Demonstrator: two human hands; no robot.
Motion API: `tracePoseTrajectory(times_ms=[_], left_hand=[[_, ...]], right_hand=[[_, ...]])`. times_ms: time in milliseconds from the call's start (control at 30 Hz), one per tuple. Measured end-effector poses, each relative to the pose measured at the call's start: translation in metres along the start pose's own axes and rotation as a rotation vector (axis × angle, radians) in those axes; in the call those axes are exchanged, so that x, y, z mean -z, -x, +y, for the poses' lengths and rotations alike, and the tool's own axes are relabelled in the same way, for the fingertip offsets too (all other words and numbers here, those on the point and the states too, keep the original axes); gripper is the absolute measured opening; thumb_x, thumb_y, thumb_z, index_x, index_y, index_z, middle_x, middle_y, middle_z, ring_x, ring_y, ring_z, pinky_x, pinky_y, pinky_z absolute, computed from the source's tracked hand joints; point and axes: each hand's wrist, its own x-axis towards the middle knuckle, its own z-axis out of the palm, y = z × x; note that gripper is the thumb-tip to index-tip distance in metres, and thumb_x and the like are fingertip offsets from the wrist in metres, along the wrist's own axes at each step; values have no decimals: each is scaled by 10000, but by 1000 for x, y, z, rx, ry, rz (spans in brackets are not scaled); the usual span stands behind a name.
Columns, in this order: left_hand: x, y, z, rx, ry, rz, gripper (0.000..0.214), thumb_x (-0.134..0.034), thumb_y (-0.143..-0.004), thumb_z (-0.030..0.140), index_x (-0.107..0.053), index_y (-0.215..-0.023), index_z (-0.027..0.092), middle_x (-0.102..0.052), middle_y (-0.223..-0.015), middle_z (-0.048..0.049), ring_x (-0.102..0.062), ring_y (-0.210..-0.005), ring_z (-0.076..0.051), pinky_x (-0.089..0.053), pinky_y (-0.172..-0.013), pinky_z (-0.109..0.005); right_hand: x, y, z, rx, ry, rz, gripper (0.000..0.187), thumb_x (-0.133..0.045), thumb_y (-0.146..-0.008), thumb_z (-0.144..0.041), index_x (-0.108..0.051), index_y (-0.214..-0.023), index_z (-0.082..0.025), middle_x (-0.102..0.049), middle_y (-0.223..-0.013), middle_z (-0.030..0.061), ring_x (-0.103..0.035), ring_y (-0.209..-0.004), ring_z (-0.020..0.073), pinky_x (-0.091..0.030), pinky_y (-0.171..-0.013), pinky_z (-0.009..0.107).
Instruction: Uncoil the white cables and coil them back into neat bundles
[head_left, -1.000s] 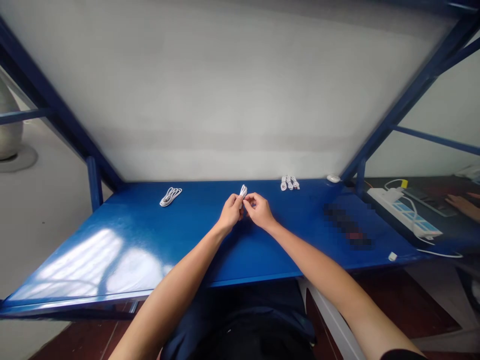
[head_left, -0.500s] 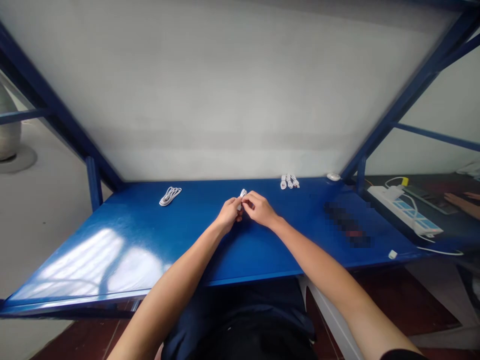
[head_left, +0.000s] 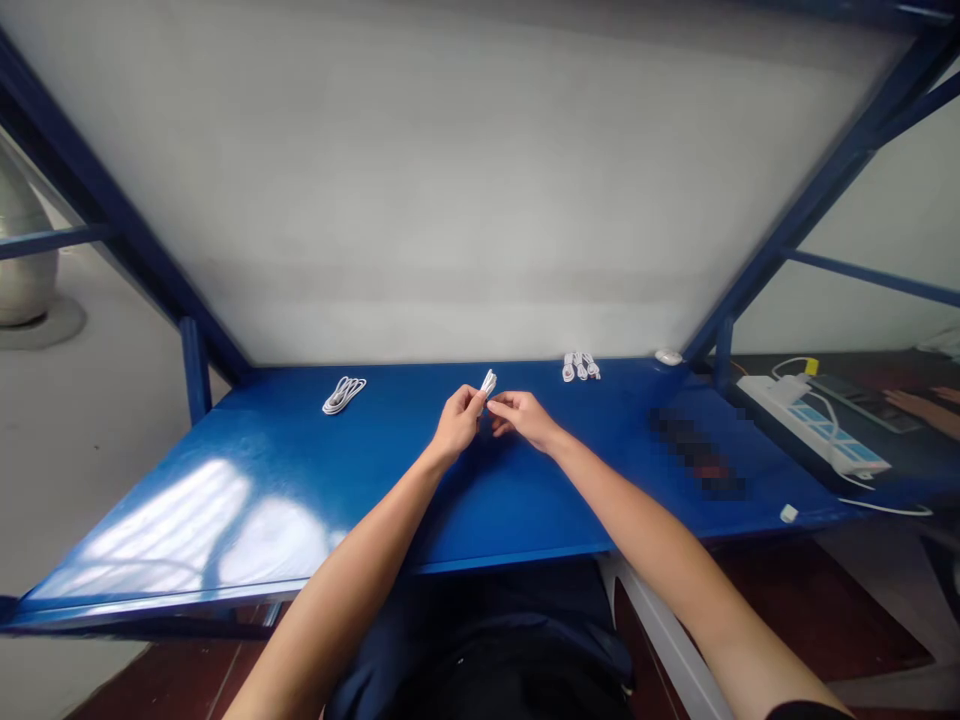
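Note:
A small folded bundle of white cable (head_left: 489,383) stands up out of my left hand (head_left: 459,422), whose fingers are wrapped round its lower part. Close on the right is my right hand (head_left: 523,420), thumb and forefinger brought together beside the bundle. Whatever lies in that pinch is too small to make out. Both hands are above the middle of the blue table (head_left: 390,500). Another coiled white cable (head_left: 344,395) lies on the left of the tabletop. Near the back edge, several small tied white cables (head_left: 580,367) lie side by side.
At the back right is a white rounded object (head_left: 668,357); a small white block (head_left: 788,513) lies near the front right. A blurred dark object (head_left: 697,455) is on the right. Beyond are a power strip (head_left: 814,425), a keyboard (head_left: 862,400) and another person's hand (head_left: 926,408).
My right hand has drawn slightly away from my left, and its lower fingers have loosened. More of the white cable bundle shows above my left hand. The view has shifted slightly.

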Motion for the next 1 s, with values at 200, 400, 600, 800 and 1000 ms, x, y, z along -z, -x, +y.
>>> tracePoseTrajectory(times_ms=[200, 400, 600, 800, 1000], left_hand=[[4, 1, 3, -121, -170, -13, 323, -536, -834, 485, -518, -720, 183, -491, -583, 55, -431, -495, -72, -355, -511, -201], [3, 0, -1, -8, -143, 2, 349, -577, -801, 494, -501, -664, 181, -470, -522, 59, -423, -432, -69, -321, -445, -194], [-3, 3, 4, 202, 150, -90, 377, -610, -771, 514, -495, -652, 175, -485, -497, 35, -440, -392, -78, -345, -389, -207], [-2, 5, 12, 207, 159, -89, 375, -621, -773, 506, -513, -669, 162, -501, -509, 23, -450, -397, -74, -365, -369, -196], [0, 4, 13, 199, 72, -79, 352, -629, -770, 497, -524, -732, 163, -580, -644, -7, -549, -466, -95, -373, -355, -181]], right_hand=[[-1, 0, 2, 31, -32, 14, 294, -745, -653, -397, -627, -767, -153, -601, -670, -4, -579, -573, 109, -544, -514, 259], [-2, 6, 3, 364, 510, 125, 152, -572, -802, -323, -573, -724, -193, -602, -712, 14, -575, -598, 135, -524, -547, 274], [3, 11, -4, 699, 931, 107, 136, -470, -842, -193, -587, -775, -211, -608, -795, 50, -567, -716, 163, -482, -709, 294], [3, 10, -4, 661, 837, 131, 106, -493, -842, -215, -592, -806, -207, -618, -807, 46, -575, -696, 156, -484, -675, 285], [1, 10, -5, 479, 641, 84, 108, -521, -837, -267, -604, -816, -200, -656, -782, 24, -608, -648, 146, -508, -632, 284]])
